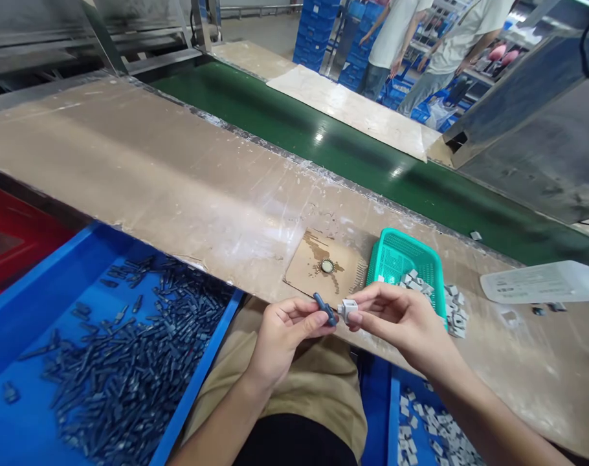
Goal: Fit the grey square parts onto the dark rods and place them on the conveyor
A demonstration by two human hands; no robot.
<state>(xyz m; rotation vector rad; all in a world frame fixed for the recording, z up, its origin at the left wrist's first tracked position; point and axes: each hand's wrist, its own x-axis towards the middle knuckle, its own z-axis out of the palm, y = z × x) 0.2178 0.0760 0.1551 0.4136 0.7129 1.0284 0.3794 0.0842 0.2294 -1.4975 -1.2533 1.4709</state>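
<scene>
My left hand point(287, 330) pinches a dark blue-grey plastic piece point(325, 309) with a rod-like end. In my right hand point(396, 317) is a small light grey square piece point(347, 310), held between thumb and fingers. The two pieces meet or nearly meet over the table's front edge; whether they are joined I cannot tell. Just beyond them lies a cardboard sheet point(299, 265) with a small round cap point(327, 266) on it. A green basket point(440, 272) with grey pieces stands behind my right hand.
A blue bin point(202, 362) at left holds many dark pieces. Another blue bin point(394, 414) holds grey pieces at lower right. A translucent bottle point(542, 282) lies at right. Beyond the table point(178, 175) runs a green conveyor point(275, 123); two people stand behind it.
</scene>
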